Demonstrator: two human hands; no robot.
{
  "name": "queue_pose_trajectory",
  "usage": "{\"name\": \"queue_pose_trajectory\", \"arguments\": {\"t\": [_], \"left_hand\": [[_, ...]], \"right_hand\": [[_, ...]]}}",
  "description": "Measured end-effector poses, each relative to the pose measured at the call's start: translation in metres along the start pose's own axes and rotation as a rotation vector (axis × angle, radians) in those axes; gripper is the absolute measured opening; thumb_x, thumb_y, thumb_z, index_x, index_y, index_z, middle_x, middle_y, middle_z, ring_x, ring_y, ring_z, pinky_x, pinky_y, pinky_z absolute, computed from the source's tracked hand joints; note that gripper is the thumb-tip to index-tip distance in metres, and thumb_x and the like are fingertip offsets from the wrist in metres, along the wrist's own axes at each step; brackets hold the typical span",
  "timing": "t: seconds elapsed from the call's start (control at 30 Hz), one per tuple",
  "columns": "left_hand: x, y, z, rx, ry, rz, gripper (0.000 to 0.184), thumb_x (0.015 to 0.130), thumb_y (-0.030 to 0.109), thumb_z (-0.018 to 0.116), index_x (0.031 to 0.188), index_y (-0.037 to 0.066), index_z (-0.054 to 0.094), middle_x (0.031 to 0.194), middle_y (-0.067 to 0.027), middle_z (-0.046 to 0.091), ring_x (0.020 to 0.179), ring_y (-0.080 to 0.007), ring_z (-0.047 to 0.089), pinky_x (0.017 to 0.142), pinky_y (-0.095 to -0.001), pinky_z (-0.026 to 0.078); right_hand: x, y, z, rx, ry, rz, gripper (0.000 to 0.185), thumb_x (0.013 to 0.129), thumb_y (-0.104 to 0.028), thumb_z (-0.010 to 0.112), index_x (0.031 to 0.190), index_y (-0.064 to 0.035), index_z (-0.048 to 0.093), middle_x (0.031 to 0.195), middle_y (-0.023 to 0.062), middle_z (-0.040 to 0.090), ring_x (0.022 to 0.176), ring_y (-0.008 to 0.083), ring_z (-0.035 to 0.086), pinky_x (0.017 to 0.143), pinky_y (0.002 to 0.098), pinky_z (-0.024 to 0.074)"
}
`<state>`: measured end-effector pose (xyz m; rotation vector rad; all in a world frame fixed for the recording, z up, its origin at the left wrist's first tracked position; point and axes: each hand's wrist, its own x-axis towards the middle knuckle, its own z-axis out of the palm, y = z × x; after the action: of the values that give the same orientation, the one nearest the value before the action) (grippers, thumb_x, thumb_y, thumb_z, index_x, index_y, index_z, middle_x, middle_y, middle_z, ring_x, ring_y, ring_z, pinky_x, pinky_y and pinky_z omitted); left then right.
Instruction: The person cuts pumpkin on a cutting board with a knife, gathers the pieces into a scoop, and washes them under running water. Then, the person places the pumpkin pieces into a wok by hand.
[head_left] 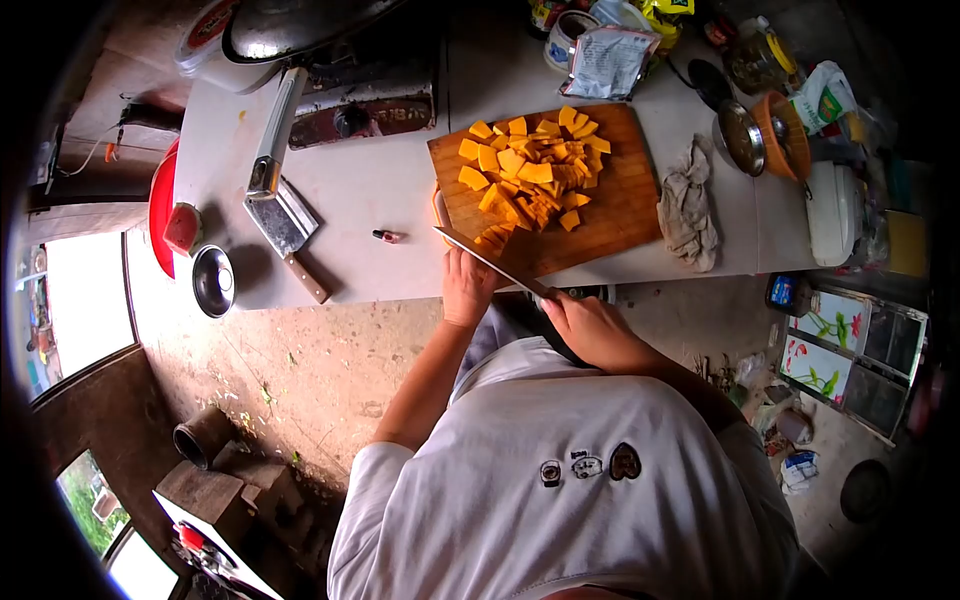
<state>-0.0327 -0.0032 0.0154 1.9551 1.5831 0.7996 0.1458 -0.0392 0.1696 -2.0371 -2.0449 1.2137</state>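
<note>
My right hand (588, 326) is closed around the handle of a kitchen knife (490, 261). Its blade slants up and left across the near left corner of a wooden cutting board (628, 190). Just below the blade, my left hand (468, 288) has its fingers bent together; what lies under them is hidden. Thin pumpkin slices (495, 236) sit right behind the blade. A heap of orange pumpkin chunks (535, 172) covers the middle of the board.
Left on the table lie a cleaver (284, 225), a metal bowl (213, 281) and a small dark red item (388, 237). A gas stove (362, 115) stands behind. Rightward are a crumpled cloth (687, 205), a steel bowl (740, 140) and an orange basket (783, 135).
</note>
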Motion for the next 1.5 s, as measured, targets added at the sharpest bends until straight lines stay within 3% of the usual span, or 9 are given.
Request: {"name": "queue_pose_trajectory", "arguments": {"t": [0.13, 0.33, 0.57, 0.7, 0.93, 1.13, 1.3, 1.5], "left_hand": [[-0.001, -0.004, 0.005, -0.007, 0.057, -0.011, 0.04, 0.068, 0.007, 0.061, 0.104, -0.001, 0.047, 0.102, -0.0188, 0.05, 0.097, -0.0374, 0.046, 0.086, -0.0416, 0.04], [-0.001, -0.004, 0.003, -0.063, 0.083, 0.046, 0.04, 0.068, 0.007, 0.061, 0.105, 0.0, 0.048, 0.105, -0.0182, 0.05, 0.1, -0.0367, 0.046, 0.086, -0.0412, 0.041], [-0.01, 0.002, 0.002, -0.069, 0.088, 0.043, 0.039, 0.068, 0.006, 0.063, 0.104, 0.0, 0.048, 0.104, -0.0176, 0.049, 0.099, -0.0369, 0.046, 0.087, -0.0414, 0.04], [0.004, 0.0, 0.011, -0.066, 0.13, 0.033, 0.04, 0.067, 0.008, 0.063, 0.104, 0.001, 0.049, 0.102, -0.018, 0.049, 0.098, -0.0371, 0.045, 0.087, -0.0416, 0.039], [0.011, 0.004, 0.004, -0.047, 0.094, 0.043, 0.034, 0.066, 0.006, 0.062, 0.097, 0.0, 0.049, 0.097, -0.0175, 0.049, 0.092, -0.0376, 0.046, 0.082, -0.0425, 0.041], [0.008, -0.002, 0.01, -0.047, 0.077, 0.04, 0.032, 0.067, 0.005, 0.061, 0.097, 0.001, 0.05, 0.099, -0.0169, 0.05, 0.093, -0.0364, 0.047, 0.082, -0.0405, 0.042], [0.004, 0.002, 0.002, -0.08, 0.118, 0.065, 0.032, 0.069, 0.005, 0.061, 0.099, 0.002, 0.051, 0.102, -0.0158, 0.05, 0.097, -0.035, 0.046, 0.085, -0.0408, 0.041], [0.004, -0.001, -0.005, -0.053, 0.093, 0.105, 0.032, 0.069, 0.004, 0.06, 0.1, 0.001, 0.051, 0.103, -0.0157, 0.05, 0.097, -0.0356, 0.047, 0.084, -0.0411, 0.041]], "right_hand": [[0.006, 0.004, 0.009, -0.029, -0.019, 0.043, 0.031, 0.091, -0.032, 0.041, 0.092, -0.0054, 0.058, 0.072, 0.0223, 0.06, 0.068, 0.0423, 0.057, 0.059, 0.0502, 0.0451], [0.055, 0.023, 0.056, -0.093, 0.142, -0.021, 0.042, 0.089, -0.04, 0.044, 0.081, -0.0021, 0.059, 0.066, 0.0219, 0.06, 0.063, 0.0408, 0.06, 0.057, 0.046, 0.049], [0.046, 0.032, 0.035, 0.127, 0.13, -0.139, 0.042, 0.092, -0.038, 0.038, 0.086, -0.0032, 0.061, 0.077, 0.0243, 0.06, 0.072, 0.0425, 0.058, 0.063, 0.0489, 0.0462], [0.015, 0.015, 0.014, 0.071, 0.113, -0.111, 0.037, 0.092, -0.031, 0.038, 0.092, -0.0006, 0.059, 0.081, 0.024, 0.06, 0.078, 0.0424, 0.056, 0.069, 0.0464, 0.045], [0.001, 0.003, 0.0, -0.046, 0.046, 0.013, 0.039, 0.091, -0.036, 0.04, 0.085, -0.0041, 0.06, 0.066, 0.0215, 0.06, 0.063, 0.042, 0.058, 0.057, 0.0497, 0.0463], [0.052, 0.019, 0.055, -0.069, 0.137, 0.001, 0.038, 0.09, -0.035, 0.042, 0.084, -0.002, 0.06, 0.07, 0.0241, 0.059, 0.065, 0.0425, 0.058, 0.058, 0.0492, 0.046], [0.053, 0.025, 0.049, 0.059, 0.169, -0.072, 0.043, 0.091, -0.038, 0.041, 0.081, -0.0016, 0.061, 0.074, 0.0246, 0.06, 0.071, 0.0424, 0.058, 0.063, 0.0478, 0.0469], [0.024, 0.017, 0.025, 0.105, 0.153, -0.126, 0.037, 0.091, -0.037, 0.04, 0.095, -0.0064, 0.06, 0.08, 0.0233, 0.061, 0.073, 0.0422, 0.058, 0.065, 0.0497, 0.046]]}}
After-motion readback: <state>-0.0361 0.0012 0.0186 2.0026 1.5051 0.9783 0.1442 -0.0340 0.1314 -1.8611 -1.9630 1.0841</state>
